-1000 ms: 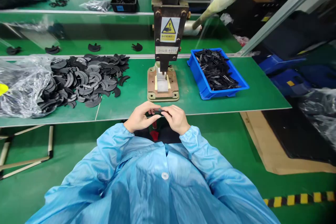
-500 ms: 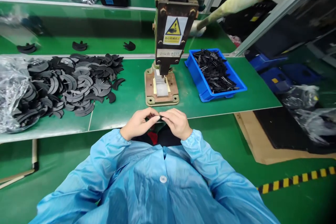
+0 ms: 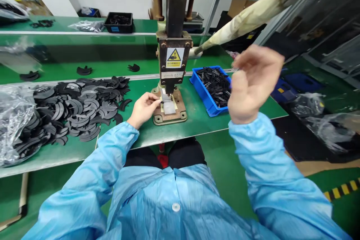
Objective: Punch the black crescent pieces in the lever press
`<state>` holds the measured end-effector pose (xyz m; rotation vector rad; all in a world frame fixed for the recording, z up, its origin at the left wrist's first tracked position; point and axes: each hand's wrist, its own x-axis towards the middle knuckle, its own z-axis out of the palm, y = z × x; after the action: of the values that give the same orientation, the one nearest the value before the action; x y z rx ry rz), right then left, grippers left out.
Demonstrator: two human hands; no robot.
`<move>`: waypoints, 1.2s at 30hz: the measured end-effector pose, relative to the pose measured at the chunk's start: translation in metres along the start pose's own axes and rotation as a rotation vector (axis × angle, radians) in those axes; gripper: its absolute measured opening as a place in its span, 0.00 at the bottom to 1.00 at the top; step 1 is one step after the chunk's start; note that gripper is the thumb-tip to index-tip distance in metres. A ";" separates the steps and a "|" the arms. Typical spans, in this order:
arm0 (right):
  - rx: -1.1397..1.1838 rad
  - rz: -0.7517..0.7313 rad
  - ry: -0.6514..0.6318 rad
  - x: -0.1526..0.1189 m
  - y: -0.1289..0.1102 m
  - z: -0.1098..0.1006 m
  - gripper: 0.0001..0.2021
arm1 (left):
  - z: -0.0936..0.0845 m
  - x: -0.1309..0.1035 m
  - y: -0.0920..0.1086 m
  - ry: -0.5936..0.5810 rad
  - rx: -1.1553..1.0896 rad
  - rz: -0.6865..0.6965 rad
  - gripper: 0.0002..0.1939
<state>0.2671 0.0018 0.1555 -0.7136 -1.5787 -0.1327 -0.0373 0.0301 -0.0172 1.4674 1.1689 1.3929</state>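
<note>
My left hand [image 3: 144, 108] reaches to the base of a hand press [image 3: 172, 60]. Its thumb and forefinger pinch a small black part [image 3: 161, 101] at the left edge of the pale fixture [image 3: 169, 107], under the ram. The part's shape is mostly hidden by the fingers. My right hand [image 3: 254, 82] is raised in the air, right of a blue tray [image 3: 209, 109] and below the press's wrapped lever [image 3: 242, 22]. Motion blurs it; the fingers are loosely bent, the thumb stands apart, and nothing shows in it.
A pile of black curved pieces [image 3: 81, 108] covers the left of the green bench [image 3: 146, 135], beside a clear plastic bag [image 3: 14, 120]. Thin black strips [image 3: 215, 86] fill the blue tray. Several curved pieces lie behind the pile, and a black bin [image 3: 118, 22] stands farther back.
My hands were together at the bench's front edge, both on the small part. The left has carried it forward to the press; the right has let go and risen to the right. The view has tilted up.
</note>
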 end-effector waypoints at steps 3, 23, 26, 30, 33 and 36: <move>0.183 -0.025 -0.048 0.061 -0.009 0.003 0.32 | 0.006 0.022 -0.007 0.026 0.230 0.044 0.10; 0.457 -0.103 -0.009 0.002 -0.015 0.030 0.16 | 0.000 0.034 0.007 -0.274 0.676 0.379 0.10; 0.385 -0.100 0.007 -0.026 -0.014 0.030 0.17 | 0.002 0.028 0.004 -0.250 0.651 0.383 0.11; 0.280 -0.101 0.015 -0.062 -0.007 0.029 0.15 | -0.004 0.024 0.011 -0.301 0.687 0.342 0.14; 0.302 -0.116 0.059 -0.071 -0.002 0.033 0.14 | -0.037 0.028 0.019 -0.322 0.839 0.299 0.18; 0.347 -0.130 0.099 -0.071 -0.001 0.039 0.15 | -0.093 0.034 0.021 -0.270 1.115 0.216 0.20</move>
<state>0.2307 -0.0052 0.0832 -0.3295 -1.5028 0.0117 -0.1283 0.0520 0.0206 2.4896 1.7435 0.5625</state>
